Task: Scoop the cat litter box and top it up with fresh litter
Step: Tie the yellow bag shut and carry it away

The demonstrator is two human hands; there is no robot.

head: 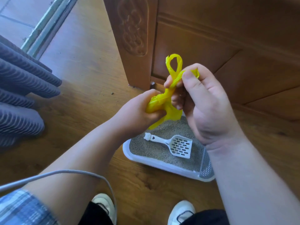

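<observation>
A yellow plastic bag (168, 109) hangs in the air above the litter box, its handles twisted into a loop at the top. My left hand (138, 112) is shut around the bag's bunched body. My right hand (199, 101) pinches the handle strips higher up, between thumb and fingers. Below, the white litter box (151, 161) sits on the wooden floor, filled with grey litter (155, 150). A white slotted scoop (175, 145) lies flat on the litter, handle pointing left. My hands hide the far part of the box.
A carved wooden cabinet (211, 38) stands right behind the box. Grey-blue curtain folds (21, 95) hang at the left by a sliding door track (48, 25). My white shoes (180, 211) stand close in front of the box. A grey cable (65, 173) crosses my left arm.
</observation>
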